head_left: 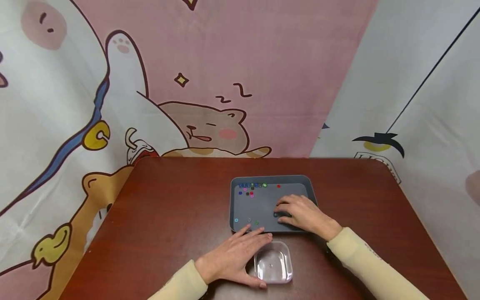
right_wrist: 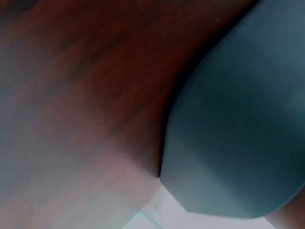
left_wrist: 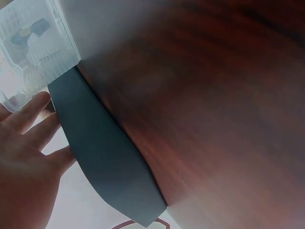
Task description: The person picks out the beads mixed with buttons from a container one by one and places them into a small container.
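My left hand [head_left: 240, 255] spreads around the left side of a clear plastic container [head_left: 273, 263], its fingers fairly straight. Its fingertips reach toward the near edge of a grey tray [head_left: 311, 191], and the thumb lies along the container's near side. In the left wrist view, the fingers overlap the container's rim [left_wrist: 21, 102]. Over the right part of the tray, my right hand [head_left: 303, 213] points down with bent fingers, thumb apart from the index finger. A small dark piece [head_left: 276, 214] shows by its fingertips; the palm side is hidden.
Several small coloured beads [head_left: 252, 193] lie at the tray's far left, some in a row along the far wall. A red bead [head_left: 278, 186] sits apart. Near the front left are a light-blue ring [head_left: 236, 220] and a green piece [head_left: 257, 222]. The brown table [head_left: 180, 208] meets a cartoon-printed curtain [head_left: 232, 54].
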Demonstrator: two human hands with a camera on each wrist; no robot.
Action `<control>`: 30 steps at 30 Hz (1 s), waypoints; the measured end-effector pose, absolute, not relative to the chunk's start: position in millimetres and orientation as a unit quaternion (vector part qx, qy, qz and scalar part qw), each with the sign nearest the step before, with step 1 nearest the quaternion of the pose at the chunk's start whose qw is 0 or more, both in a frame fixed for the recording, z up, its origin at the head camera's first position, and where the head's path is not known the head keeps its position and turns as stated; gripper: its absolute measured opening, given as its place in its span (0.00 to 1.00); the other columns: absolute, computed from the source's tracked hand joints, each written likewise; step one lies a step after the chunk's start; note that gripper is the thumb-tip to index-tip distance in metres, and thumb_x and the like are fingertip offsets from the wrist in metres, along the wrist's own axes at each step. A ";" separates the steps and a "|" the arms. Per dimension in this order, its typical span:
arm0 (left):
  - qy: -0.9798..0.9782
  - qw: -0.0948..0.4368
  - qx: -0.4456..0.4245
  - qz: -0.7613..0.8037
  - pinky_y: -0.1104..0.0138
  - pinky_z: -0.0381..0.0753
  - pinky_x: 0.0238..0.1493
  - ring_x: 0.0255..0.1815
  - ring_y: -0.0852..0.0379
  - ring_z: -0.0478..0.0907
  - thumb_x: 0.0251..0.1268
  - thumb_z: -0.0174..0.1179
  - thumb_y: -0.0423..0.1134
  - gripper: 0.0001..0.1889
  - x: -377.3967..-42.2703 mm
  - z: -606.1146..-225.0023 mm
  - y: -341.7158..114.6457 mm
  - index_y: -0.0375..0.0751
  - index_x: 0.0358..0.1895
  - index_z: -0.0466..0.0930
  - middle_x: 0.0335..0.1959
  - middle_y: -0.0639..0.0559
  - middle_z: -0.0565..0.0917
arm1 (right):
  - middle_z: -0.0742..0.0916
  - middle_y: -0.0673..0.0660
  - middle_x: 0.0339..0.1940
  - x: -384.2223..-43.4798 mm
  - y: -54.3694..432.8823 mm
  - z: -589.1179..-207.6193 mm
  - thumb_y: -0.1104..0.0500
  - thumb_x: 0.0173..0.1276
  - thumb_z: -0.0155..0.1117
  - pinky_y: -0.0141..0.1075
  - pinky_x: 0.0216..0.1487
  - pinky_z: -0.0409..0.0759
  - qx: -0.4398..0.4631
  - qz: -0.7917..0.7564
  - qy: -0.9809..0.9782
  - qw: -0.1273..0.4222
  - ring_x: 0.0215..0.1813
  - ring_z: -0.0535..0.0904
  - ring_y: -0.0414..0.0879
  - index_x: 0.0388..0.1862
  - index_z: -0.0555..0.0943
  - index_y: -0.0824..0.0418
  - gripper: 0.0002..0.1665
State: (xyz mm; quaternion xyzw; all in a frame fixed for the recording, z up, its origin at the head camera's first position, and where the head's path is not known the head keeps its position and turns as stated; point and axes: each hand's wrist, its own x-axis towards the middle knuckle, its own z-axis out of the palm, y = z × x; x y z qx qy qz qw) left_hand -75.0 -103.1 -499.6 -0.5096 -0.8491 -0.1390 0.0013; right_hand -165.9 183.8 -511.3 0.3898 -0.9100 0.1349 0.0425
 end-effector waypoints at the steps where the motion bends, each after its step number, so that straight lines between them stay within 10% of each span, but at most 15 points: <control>1: -0.849 0.002 -0.510 -0.139 0.48 0.58 0.79 0.81 0.50 0.59 0.60 0.59 0.78 0.55 -74.7 -499.7 -103.3 0.42 0.80 0.60 0.79 0.54 0.67 | 0.87 0.51 0.53 -165.7 182.5 -511.8 0.47 0.64 0.78 0.56 0.52 0.82 0.391 0.135 -0.910 0.046 0.54 0.83 0.51 0.50 0.90 0.51 0.17; 30: -0.846 -0.005 -0.513 -0.144 0.48 0.59 0.78 0.81 0.49 0.59 0.59 0.59 0.78 0.56 -75.8 -497.7 -104.2 0.40 0.80 0.60 0.79 0.53 0.67 | 0.85 0.54 0.57 -162.5 161.3 -510.5 0.48 0.67 0.76 0.59 0.57 0.79 0.393 0.127 -0.907 0.087 0.57 0.83 0.53 0.44 0.91 0.48 0.10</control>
